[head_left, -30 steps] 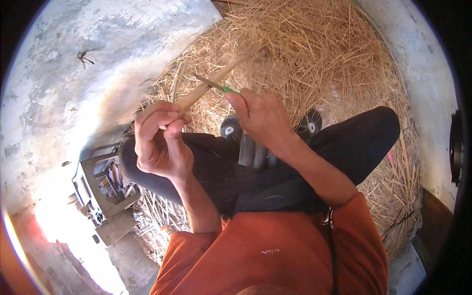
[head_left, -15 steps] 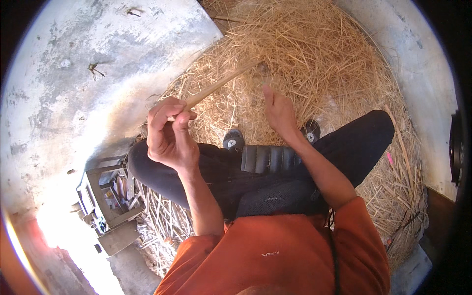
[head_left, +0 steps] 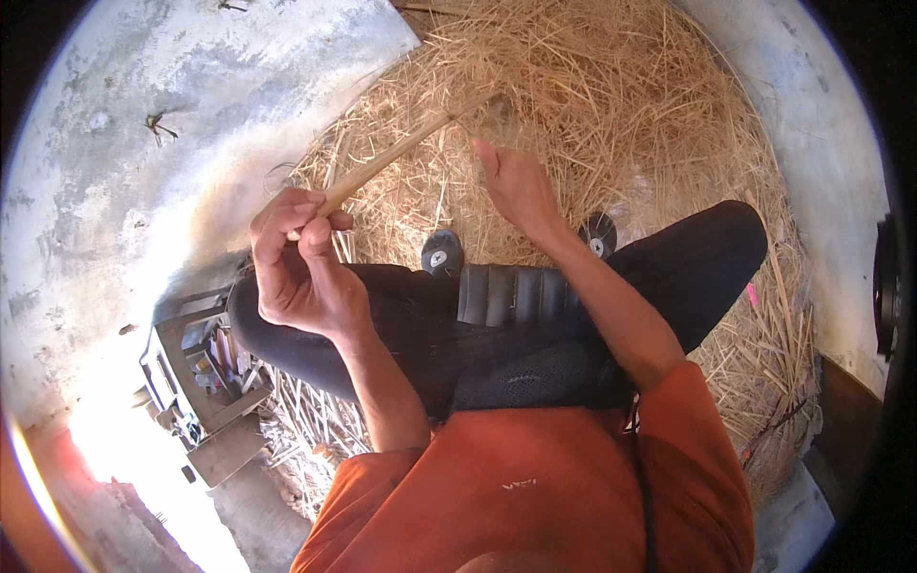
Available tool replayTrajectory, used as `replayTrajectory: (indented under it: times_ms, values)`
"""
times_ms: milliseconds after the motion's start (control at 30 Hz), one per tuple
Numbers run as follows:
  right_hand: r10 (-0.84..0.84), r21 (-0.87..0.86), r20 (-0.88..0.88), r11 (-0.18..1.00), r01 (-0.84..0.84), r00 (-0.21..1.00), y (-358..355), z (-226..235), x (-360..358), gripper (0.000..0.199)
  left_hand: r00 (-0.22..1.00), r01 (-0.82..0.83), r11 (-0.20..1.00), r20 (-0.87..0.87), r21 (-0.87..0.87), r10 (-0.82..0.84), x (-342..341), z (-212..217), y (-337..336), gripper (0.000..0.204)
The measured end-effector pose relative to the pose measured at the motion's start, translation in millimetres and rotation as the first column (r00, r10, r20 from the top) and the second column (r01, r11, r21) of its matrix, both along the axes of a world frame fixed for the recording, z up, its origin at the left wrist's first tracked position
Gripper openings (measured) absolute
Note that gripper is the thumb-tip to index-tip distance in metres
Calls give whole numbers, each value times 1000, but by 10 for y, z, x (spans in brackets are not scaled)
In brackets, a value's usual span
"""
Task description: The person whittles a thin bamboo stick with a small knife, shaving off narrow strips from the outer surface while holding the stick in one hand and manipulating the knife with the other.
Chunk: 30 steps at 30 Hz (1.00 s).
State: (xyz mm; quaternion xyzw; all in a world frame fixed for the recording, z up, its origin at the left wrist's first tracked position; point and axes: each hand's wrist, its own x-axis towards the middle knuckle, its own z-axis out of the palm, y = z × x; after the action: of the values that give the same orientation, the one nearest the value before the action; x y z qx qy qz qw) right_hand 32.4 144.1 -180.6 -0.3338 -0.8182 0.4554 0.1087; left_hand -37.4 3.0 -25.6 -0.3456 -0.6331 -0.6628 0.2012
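The left hand [head_left: 304, 275] pinches a stick [head_left: 387, 159] above straw [head_left: 621, 95]; the right hand's [head_left: 523, 194] grip, nearby, is unclear.

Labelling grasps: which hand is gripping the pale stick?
The left hand, gripping the stick at its near end; the right hand sits clear of it, farther right.

Loose golden straw [head_left: 592, 86] covers the floor from the upper centre down the right side of the frame, between a whitish, grey-mottled wall [head_left: 229, 95] at upper left and a plainer pale wall [head_left: 812, 124] at upper right. At lower left, a small greyish-brown open frame [head_left: 177, 368] holding jumbled odds and ends stands beside a glaring patch of white light [head_left: 124, 439], with a brown panel [head_left: 845, 420] at lower right
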Motion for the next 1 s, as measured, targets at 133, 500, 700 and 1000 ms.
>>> replayTrajectory:
  times_ms: [133, 500, 700, 1000]
  values:
    - [70, -68, -133, 994, -79, 989, -127, 456, -26, 47, 996, 72, 997, -45, -12, -73, -24, -2, -7, 15]
    - [118, -54, -84, 991, -123, 989, -57, 530, 8, 44, 998, 56, 998, -8, -23, -56, 2, -8, -90, 10]
    - [-30, 33, -54, 999, 31, 998, 62, -150, -62, 41, 1000, 7, 997, 0, -72, -7, 41, 39, -57, 18]
    - [27, 343, -69, 939, -2, 997, 102, -33, -67, 43, 994, 23, 986, -105, -168, -42, -28, 7, -167, 20]
